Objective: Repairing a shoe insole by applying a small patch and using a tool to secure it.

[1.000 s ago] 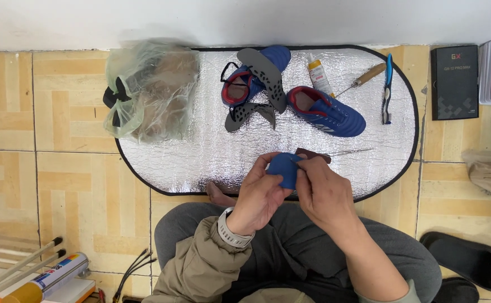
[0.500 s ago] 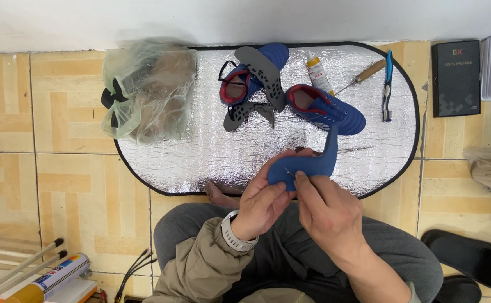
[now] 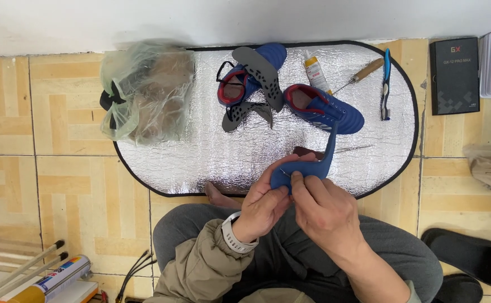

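Far left, rods (image 3: pixel 15 269) and a tube (image 3: pixel 54 278) lie on the tiled floor (image 3: pixel 60 185). A clear bag (image 3: pixel 144 92) sits at the left end of the silver mat (image 3: pixel 200 151). On the mat: one blue shoe (image 3: pixel 242 84) under two grey insoles (image 3: pixel 262 70), a glue bottle (image 3: pixel 315 73), a second blue shoe (image 3: pixel 324 109), an awl (image 3: pixel 363 73) and blue pliers (image 3: pixel 386 84).

The left hand (image 3: pixel 262 205) grasps the blue piece (image 3: pixel 307 165) from below, fingers curled around its left end. The right hand (image 3: pixel 327 210) pinches the same piece from above, thumb and fingers pressed on it. The piece is over the mat's near edge, its narrow end pointing up toward the second shoe.

Right of the mat lie a black box (image 3: pixel 454 76) and a black slipper (image 3: pixel 470 255).
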